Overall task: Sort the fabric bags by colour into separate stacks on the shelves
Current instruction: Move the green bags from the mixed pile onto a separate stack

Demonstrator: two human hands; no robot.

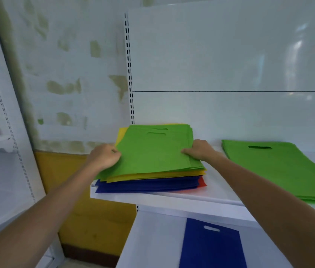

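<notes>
Blue bag [212, 248] flat on lower shelf [152, 238]. Left hand [104, 156], right hand [199, 150]: fingers curled, pinching side edges of top green bag [152, 153] on mixed stack [148, 182], upper shelf [220, 190]. All-green stack [280, 167] beside, right. Thin matte fabric, oblong handle slots.

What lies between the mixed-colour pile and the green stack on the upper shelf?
In the head view, only bare white shelf separates the mixed pile from the green stack; the right forearm crosses over that gap.

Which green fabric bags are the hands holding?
The green fabric bags atop the mixed-colour pile, gripped by left hand and right hand; the all-green stack lies untouched.
</notes>
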